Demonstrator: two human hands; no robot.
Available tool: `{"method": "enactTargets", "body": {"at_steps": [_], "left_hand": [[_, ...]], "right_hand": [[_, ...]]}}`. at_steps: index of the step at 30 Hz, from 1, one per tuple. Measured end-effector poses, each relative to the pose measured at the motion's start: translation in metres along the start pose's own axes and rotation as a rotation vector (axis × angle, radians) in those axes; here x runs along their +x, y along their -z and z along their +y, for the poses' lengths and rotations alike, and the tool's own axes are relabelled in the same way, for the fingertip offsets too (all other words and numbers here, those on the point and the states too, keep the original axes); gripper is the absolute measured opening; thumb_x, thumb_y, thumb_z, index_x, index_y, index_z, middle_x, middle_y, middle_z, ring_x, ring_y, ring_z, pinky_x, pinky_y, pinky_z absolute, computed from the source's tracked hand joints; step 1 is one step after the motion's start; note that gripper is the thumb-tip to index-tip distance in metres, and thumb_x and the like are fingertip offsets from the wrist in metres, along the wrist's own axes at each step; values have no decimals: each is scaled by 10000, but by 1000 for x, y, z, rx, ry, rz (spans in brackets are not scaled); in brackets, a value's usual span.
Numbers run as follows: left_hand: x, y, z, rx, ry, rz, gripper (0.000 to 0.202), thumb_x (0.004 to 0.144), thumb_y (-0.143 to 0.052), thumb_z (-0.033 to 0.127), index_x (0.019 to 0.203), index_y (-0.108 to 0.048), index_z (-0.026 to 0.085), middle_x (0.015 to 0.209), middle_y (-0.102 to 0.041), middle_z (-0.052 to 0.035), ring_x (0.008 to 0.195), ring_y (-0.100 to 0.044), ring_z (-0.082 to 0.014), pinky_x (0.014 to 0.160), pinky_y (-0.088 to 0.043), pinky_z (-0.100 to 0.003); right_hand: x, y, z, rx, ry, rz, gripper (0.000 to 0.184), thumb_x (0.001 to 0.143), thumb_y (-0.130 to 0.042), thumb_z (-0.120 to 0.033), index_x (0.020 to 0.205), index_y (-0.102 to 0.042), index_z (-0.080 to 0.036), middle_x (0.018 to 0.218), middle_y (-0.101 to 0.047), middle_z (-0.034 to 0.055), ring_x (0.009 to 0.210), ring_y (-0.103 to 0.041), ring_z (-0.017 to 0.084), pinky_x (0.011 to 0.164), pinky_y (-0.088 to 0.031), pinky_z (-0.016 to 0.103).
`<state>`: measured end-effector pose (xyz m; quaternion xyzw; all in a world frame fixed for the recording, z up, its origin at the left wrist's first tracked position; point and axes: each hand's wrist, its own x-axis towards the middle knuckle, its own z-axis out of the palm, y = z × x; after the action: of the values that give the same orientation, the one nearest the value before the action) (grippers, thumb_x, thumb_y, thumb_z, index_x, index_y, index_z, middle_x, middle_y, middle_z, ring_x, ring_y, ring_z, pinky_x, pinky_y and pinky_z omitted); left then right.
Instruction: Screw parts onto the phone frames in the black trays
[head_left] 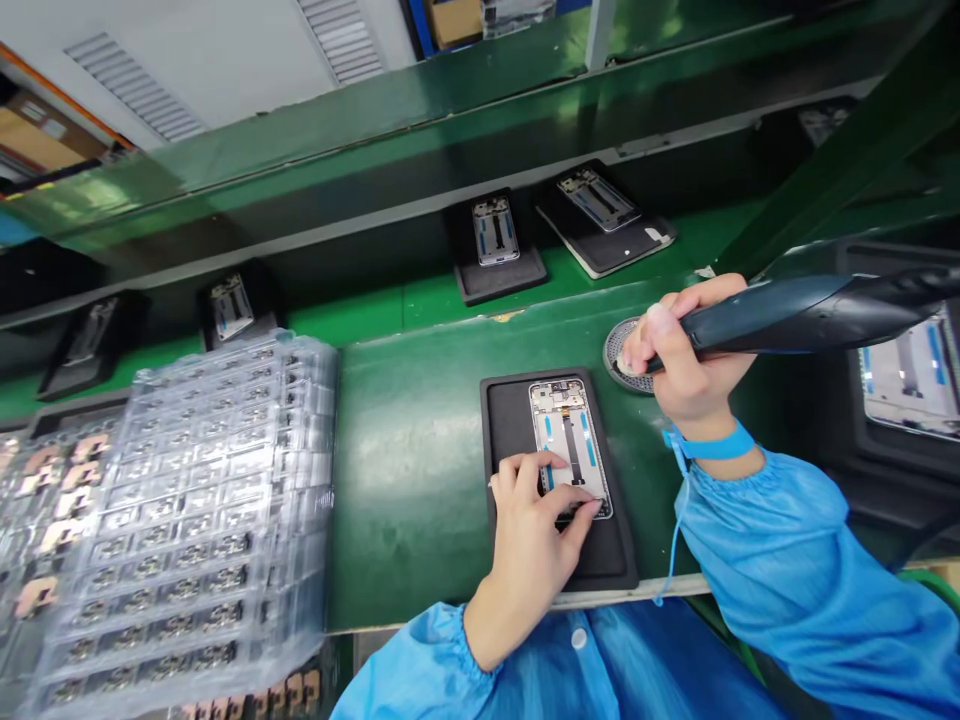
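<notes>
My right hand (694, 365) is wrapped round a dark electric screwdriver (795, 312), with a blue band at the wrist. The driver's tip end is over a round perforated metal dish (626, 352); my fingers hide the bit itself. An opened phone frame (559, 440) with blue strips and a black ribbon cable lies in a black foam tray (510, 410). My left hand (529, 520) rests over the lower part of this frame. Its thumb and index finger close together at the lower right corner, and any small part under them is hidden.
Stacked clear plastic trays (217, 520) of small metal parts stand at the left. Beyond the bench edge, a green conveyor (420, 305) carries more phone frames (495, 230) on black trays. Another phone frame (911, 375) lies at the far right, beside a slanting green post (832, 150).
</notes>
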<state>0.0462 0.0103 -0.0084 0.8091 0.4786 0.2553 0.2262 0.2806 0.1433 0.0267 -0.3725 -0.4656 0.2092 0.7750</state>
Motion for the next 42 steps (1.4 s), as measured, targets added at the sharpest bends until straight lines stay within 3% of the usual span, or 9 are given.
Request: {"method": "enactTargets", "body": {"at_steps": [6, 10, 15, 20, 22, 31, 42], "left_hand": [[-1, 8, -6, 4, 15, -74, 318, 1103, -990, 258, 1410, -946, 328, 1463, -827, -124, 1299, -729, -333, 1070, -681, -492], [13, 12, -20, 2, -19, -120, 208, 1125, -968, 294, 1331, -959, 327, 1470, -816, -129, 1300, -730, -343, 1041, -680, -488], [58, 18, -38, 58, 14, -114, 191, 1144, -945, 307, 1334, -958, 306, 1477, -798, -136, 1284, -722, -343, 1088, -676, -514], [97, 38, -50, 84, -64, -324, 282, 1056, -1074, 340, 1323, -984, 344, 1423, -818, -98, 1243, -715, -332, 1067, -651, -501], [104, 43, -55, 85, -70, -355, 336, 999, -1134, 365, 1304, -995, 352, 1390, -825, -90, 1222, -710, -330, 1056, -638, -496], [101, 40, -66, 28, -121, -295, 357, 1023, -1108, 447, 1345, -990, 348, 1336, -835, -96, 1180, -720, -317, 1041, -616, -491], [100, 39, -67, 37, -126, -278, 371, 998, -1116, 410, 1341, -987, 351, 1349, -835, -89, 1171, -706, -313, 1040, -619, -477]], "right_hand": [[6, -1, -11, 6, -26, 19, 546, 1051, -1075, -600, 1050, -606, -320, 727, -562, -108, 453, -506, 134, 452, -534, 329], [20, 12, -21, 4, -26, 62, 559, 1044, -1073, -597, 1047, -586, -325, 666, -521, -122, 430, -471, 140, 453, -491, 317], [32, 33, -21, -47, -66, 27, 533, 1048, -1063, -605, 1062, -607, -331, 651, -537, -124, 411, -468, 146, 433, -469, 307], [25, 35, -5, -56, -110, 14, 575, 1030, -1063, -660, 1053, -597, -325, 638, -527, -143, 398, -444, 126, 423, -485, 288], [21, 30, 1, -23, -115, 18, 569, 1050, -1045, -659, 1062, -585, -325, 648, -539, -147, 400, -454, 122, 425, -496, 279], [22, 11, 22, -26, -87, 23, 556, 1089, -1006, -693, 1076, -570, -348, 643, -520, -142, 390, -449, 138, 405, -460, 295], [19, 9, 24, -11, -159, -8, 598, 1064, -1029, -710, 1078, -568, -330, 654, -560, -145, 410, -494, 121, 423, -512, 262]]}}
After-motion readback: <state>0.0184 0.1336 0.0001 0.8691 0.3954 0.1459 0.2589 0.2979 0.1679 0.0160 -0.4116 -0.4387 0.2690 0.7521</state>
